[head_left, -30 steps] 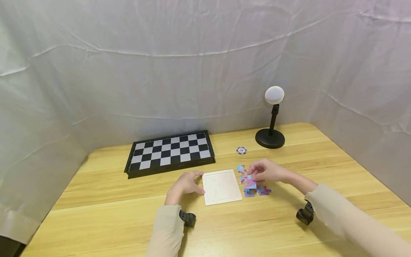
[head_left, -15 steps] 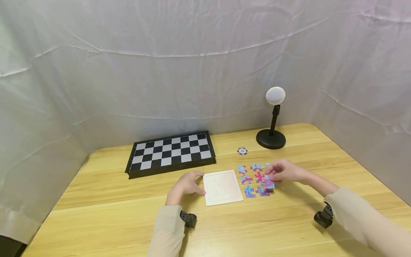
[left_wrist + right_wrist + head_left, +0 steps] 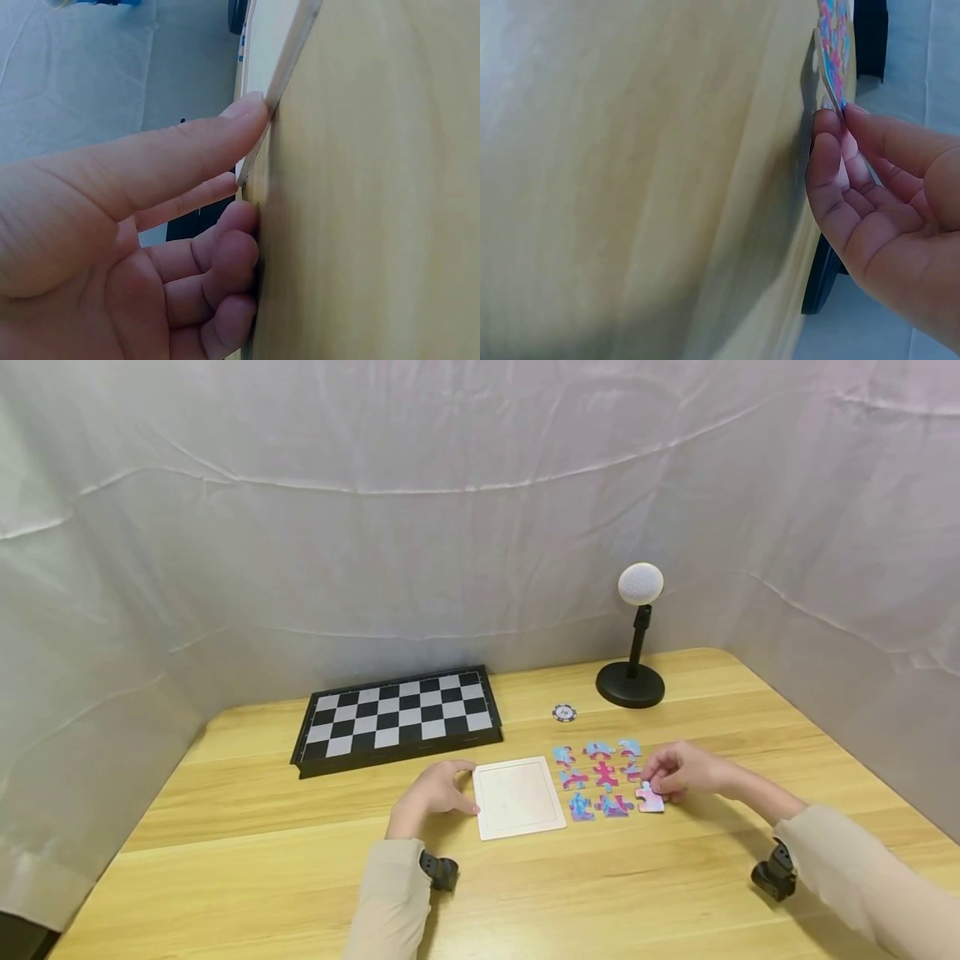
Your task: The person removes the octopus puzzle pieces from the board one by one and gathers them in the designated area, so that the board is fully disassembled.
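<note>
My right hand [image 3: 688, 768] pinches a pink and pale blue jigsaw piece [image 3: 650, 802] at its edge, thumb on the picture face and fingers beneath. In the right wrist view this puzzle piece [image 3: 832, 71] is tilted, with its near edge raised off the table. Several other jigsaw pieces [image 3: 605, 774] lie apart in rows to its left, picture side up. At the left side of a white square puzzle tray [image 3: 519, 797] rests my left hand [image 3: 435, 789]. Its thumb [image 3: 240, 116] is extended against the tray's edge, the index finger reaches the far corner, and the other fingers bend loosely.
A black-framed checkered board [image 3: 397, 718] lies at the back left of the wooden table [image 3: 300, 860]. Behind the pieces is a poker chip [image 3: 564, 712]. A round white-headed device on a black stand [image 3: 632, 683] stands at the back right, before hanging grey cloth [image 3: 450, 527].
My right hand has carried the pinched piece rightward, past the other pieces, and lowered it at the right end of the front row. The left hand and tray stay in place.
</note>
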The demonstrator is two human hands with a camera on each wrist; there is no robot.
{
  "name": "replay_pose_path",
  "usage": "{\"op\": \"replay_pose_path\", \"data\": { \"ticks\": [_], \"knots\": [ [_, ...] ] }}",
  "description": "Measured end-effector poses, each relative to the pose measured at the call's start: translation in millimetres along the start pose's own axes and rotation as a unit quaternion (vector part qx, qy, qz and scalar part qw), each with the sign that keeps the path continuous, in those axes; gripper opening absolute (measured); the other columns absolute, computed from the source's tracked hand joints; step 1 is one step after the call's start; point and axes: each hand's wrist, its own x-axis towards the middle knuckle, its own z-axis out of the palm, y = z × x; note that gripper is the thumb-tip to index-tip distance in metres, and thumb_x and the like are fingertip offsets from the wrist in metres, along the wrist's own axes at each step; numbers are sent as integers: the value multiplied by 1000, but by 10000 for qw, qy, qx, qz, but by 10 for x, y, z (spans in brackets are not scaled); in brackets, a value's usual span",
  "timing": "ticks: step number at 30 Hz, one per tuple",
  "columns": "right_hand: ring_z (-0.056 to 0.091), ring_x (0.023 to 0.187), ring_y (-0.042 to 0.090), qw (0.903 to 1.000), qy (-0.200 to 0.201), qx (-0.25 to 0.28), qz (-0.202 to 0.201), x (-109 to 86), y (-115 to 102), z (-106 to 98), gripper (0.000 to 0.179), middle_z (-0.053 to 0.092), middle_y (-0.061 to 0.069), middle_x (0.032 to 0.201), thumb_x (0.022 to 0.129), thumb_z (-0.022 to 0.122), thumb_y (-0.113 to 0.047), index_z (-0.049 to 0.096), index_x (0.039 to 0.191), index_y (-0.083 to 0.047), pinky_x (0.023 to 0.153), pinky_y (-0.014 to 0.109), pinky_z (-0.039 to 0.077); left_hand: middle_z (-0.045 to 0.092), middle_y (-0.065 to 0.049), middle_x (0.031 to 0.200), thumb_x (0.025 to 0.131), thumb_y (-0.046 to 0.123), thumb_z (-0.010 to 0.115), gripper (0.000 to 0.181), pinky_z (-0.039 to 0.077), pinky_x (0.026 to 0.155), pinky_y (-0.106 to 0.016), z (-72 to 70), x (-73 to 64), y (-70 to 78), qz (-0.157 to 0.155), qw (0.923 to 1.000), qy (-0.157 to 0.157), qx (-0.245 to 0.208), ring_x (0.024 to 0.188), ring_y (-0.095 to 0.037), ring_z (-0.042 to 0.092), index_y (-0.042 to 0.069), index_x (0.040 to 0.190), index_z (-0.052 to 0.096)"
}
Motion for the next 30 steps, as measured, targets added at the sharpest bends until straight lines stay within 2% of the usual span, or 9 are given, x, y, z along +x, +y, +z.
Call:
{"op": "replay_pose_path", "data": {
  "ticks": [6, 18, 21, 25, 28, 30],
  "knots": [
    [52, 56, 12, 10000, 22, -22, -89, 0, 36, 5, 14, 59, 8, 73, 81, 56, 6, 56, 91, 16, 50, 24, 46, 47, -18, 126, 63, 12, 79, 67, 31, 95, -46, -6, -2, 6, 4, 10000, 10, -6, 98, -26, 46, 5, 124, 51],
    [55, 58, 13, 9999, 96, 104, -89, -46, 79, -9, 16, 61, 12, 74, 83, 55, 6, 54, 93, 18, 52, 26, 48, 46, -18, 128, 63, 12, 79, 67, 31, 96, -46, 13, 20, 23, 38, 10000, -36, 4, 106, -27, 45, 5, 124, 52],
    [56, 60, 16, 9997, 217, 90, -39, -67, 77, -13, 17, 61, 13, 75, 84, 55, 2, 55, 93, 17, 53, 27, 49, 46, -18, 127, 64, 12, 79, 67, 31, 96, -46, 17, 26, 22, 50, 10000, -47, 21, 106, -27, 45, 5, 124, 51],
    [57, 62, 18, 9989, 443, 161, 36, -89, 77, -17, 21, 61, 12, 75, 85, 56, -3, 55, 94, 16, 55, 28, 49, 49, -18, 124, 65, 12, 78, 68, 35, 93, -43, 7, 20, 9, 94, 9999, -29, 47, 92, -24, 51, 3, 126, 49],
    [56, 63, 16, 9975, 708, 75, 16, -124, 51, -41, 24, 60, 12, 75, 85, 56, -6, 55, 96, 16, 56, 29, 49, 50, -17, 123, 67, 13, 77, 65, 36, 92, -43, -11, -4, 4, 149, 9998, 88, 122, 93, -24, 52, 1, 125, 49],
    [56, 63, 16, 9951, 971, -124, -113, -157, 15, -67, 24, 59, 12, 74, 86, 55, -7, 55, 96, 15, 55, 29, 49, 59, -15, 106, 70, 15, 75, 60, 41, 86, -40, -32, -20, -2, 143, 9994, 260, 173, 84, -22, 54, 1, 124, 51]
  ]
}}
